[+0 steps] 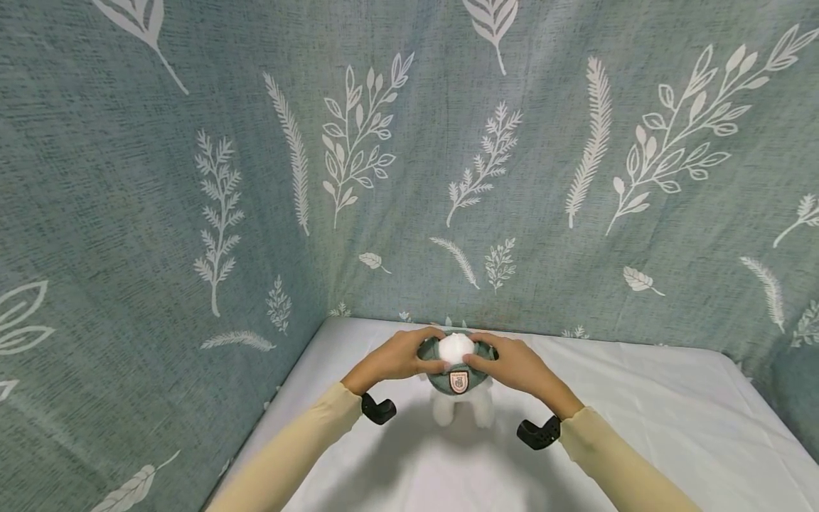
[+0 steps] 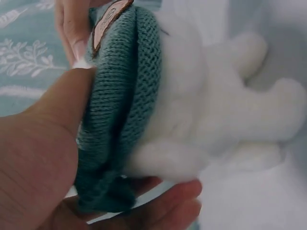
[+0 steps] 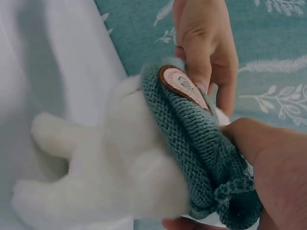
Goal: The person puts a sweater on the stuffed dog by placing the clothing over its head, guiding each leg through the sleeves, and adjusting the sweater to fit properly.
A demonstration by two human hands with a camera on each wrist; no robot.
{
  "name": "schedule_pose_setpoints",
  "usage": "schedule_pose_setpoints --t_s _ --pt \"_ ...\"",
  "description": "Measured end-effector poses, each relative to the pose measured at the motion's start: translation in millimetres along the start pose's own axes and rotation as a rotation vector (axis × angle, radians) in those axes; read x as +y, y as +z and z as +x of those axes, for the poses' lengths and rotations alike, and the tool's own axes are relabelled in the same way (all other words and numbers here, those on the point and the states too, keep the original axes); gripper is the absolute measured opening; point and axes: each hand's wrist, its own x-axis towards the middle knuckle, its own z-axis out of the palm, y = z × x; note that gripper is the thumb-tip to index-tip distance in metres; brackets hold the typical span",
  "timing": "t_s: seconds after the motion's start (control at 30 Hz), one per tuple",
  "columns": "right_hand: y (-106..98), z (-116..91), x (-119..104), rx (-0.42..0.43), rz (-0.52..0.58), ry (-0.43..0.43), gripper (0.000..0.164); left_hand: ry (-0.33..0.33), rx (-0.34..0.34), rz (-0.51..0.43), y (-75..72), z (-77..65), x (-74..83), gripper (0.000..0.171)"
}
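Note:
A white plush toy [image 1: 483, 409] sits on the white cloth with its legs toward me. Around its head lies a green knitted hat [image 2: 111, 93], with a rolled brim and a pink shield-shaped patch [image 3: 183, 86] edged in brown. A white rounded top [image 1: 456, 346] shows through the hat's open middle. My left hand [image 1: 404, 353] grips the hat's left side, thumb on top and fingers beneath. On the opposite side, my right hand [image 1: 517, 364] holds the knit the same way. The toy's face is mostly hidden from the head view.
A white cloth [image 1: 614, 398] covers the table. Green fabric with white leaf prints [image 1: 409, 178] hangs behind and along the left and right sides. Black wrist devices [image 1: 379, 409] sit on both wrists, below cream sleeves [image 1: 301, 444].

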Motion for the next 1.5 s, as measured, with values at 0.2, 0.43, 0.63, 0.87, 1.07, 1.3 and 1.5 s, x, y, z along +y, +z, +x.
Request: schedule_pose_setpoints --t_s 0.2,0.43,0.63,0.87,1.07,1.3,1.5 --pt "3 0 7 -0.045 0.077 0.11 0.075 -0.112 -0.031 -0.325 8.3 1.9 -8.3 0.044" --pt "5 -1 14 -0.118 0.34 0.19 0.077 -0.158 -0.018 -0.563 15.6 4.1 -15.0 0.04" --pt "6 -2 18 -0.206 0.612 0.176 0.077 -0.21 -0.032 -0.74 18.7 5.1 -21.1 0.036" --pt "8 -3 20 -0.186 0.705 0.209 0.066 -0.276 0.005 -0.791 23.5 6.4 -20.5 0.021" --pt "12 -2 20 -0.149 0.724 0.239 0.06 -0.31 0.053 -0.843 31.9 8.0 -23.5 0.026" --pt "12 -4 23 -0.179 0.724 0.222 0.061 -0.27 -0.028 -0.983 36.3 5.3 -34.3 0.041" --pt "10 -6 24 -0.206 0.768 0.223 0.065 -0.214 -0.084 -0.966 33.9 3.6 -29.3 0.046"
